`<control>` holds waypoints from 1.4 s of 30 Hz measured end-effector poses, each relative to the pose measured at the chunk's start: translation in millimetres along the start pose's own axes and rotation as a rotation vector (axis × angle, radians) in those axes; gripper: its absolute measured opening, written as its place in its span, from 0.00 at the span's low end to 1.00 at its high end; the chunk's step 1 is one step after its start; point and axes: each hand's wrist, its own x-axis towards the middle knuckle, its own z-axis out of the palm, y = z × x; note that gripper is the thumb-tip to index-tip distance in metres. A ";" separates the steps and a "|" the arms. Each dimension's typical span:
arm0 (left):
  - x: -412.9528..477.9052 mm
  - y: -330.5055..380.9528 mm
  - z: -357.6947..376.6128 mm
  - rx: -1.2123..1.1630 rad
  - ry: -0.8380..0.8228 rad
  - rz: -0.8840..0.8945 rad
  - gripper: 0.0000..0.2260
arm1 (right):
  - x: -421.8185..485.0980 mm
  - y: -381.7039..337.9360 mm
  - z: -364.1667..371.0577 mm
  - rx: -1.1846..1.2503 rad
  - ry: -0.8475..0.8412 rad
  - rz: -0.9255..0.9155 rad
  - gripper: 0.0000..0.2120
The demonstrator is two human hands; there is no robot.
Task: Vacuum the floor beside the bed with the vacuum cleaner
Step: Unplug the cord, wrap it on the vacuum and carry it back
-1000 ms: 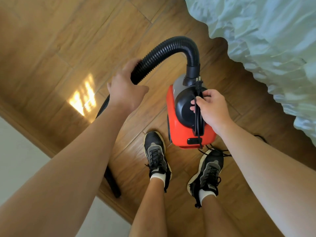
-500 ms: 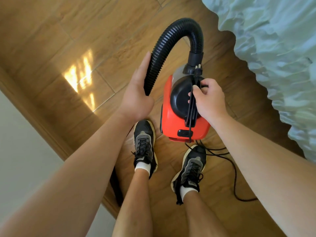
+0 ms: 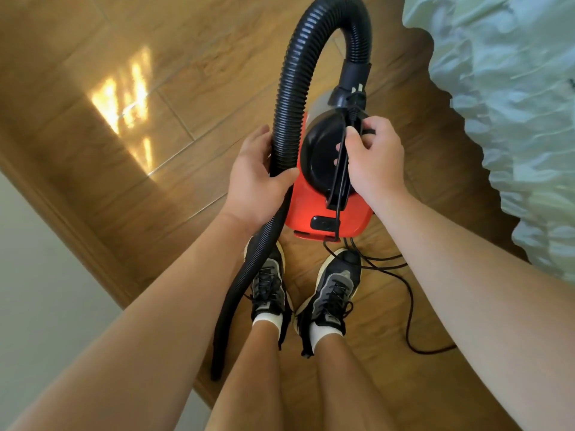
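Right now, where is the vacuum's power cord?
Head view: the power cord drops from the vacuum cleaner's near end and loops over the wood floor right of the right shoe, between it and the bed.

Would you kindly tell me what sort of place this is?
Most likely a bedroom: rumpled pale bedding drapes down on the right over a wood-plank floor, and a red vacuum cleaner is held.

Vacuum cleaner held above floor, centre; hose on its left; bed far right; cord on floor, near right.
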 end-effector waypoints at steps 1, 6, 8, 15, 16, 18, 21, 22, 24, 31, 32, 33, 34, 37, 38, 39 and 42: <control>-0.5 -3.9 0.7 -0.009 0.007 -0.016 0.26 | -0.5 -0.1 0.9 0.013 0.003 0.004 0.09; -10.7 -11.9 3.2 -0.267 -0.045 -0.109 0.19 | -3.7 -3.3 3.0 0.050 0.025 0.032 0.11; -13.8 -16.1 4.4 -0.204 -0.080 -0.076 0.22 | -5.1 -4.4 3.5 0.076 0.025 0.035 0.10; -14.8 -42.4 5.0 -0.136 -0.186 -0.176 0.32 | -8.0 -3.4 9.2 0.063 0.042 0.043 0.10; -14.6 -46.5 5.6 -0.133 -0.187 -0.198 0.29 | -8.7 -2.9 10.7 0.059 0.040 0.054 0.12; -14.7 -54.5 5.9 -0.134 -0.189 -0.211 0.19 | -10.2 -2.8 14.3 0.088 0.034 0.085 0.14; -17.6 -59.6 5.2 -0.212 -0.171 -0.212 0.16 | -13.3 -1.2 20.0 0.104 0.020 0.120 0.14; -18.5 -59.9 5.3 -0.241 -0.167 -0.212 0.16 | -14.6 -0.4 21.5 0.090 0.013 0.127 0.14; -18.8 -59.4 3.9 -0.255 -0.182 -0.197 0.16 | -16.8 0.8 23.2 0.083 -0.003 0.151 0.16; -7.9 -50.9 -3.0 -0.185 -0.190 -0.126 0.12 | -19.2 -1.8 23.9 0.140 -0.041 0.206 0.13; -7.1 -49.0 -4.5 -0.183 -0.187 -0.122 0.12 | -19.9 -2.4 23.9 0.144 -0.055 0.212 0.11; -6.5 -47.7 -6.4 -0.189 -0.187 -0.119 0.12 | -21.6 -4.0 24.0 0.146 -0.068 0.214 0.09; -7.0 -46.3 -8.3 -0.191 -0.187 -0.114 0.11 | -24.2 -5.9 24.2 0.142 -0.077 0.217 0.09; -11.0 -43.7 -14.3 -0.175 -0.178 -0.103 0.11 | -33.5 -11.0 26.3 0.129 -0.090 0.224 0.13; -13.3 -43.2 -16.7 -0.172 -0.174 -0.103 0.12 | -36.5 -12.8 27.3 0.122 -0.091 0.223 0.13; -15.6 -41.8 -19.5 -0.171 -0.167 -0.102 0.12 | -39.4 -15.3 27.8 0.113 -0.091 0.219 0.12; -21.0 -36.3 -29.4 -0.170 -0.155 -0.099 0.12 | -46.9 -25.1 26.5 0.102 -0.097 0.201 0.12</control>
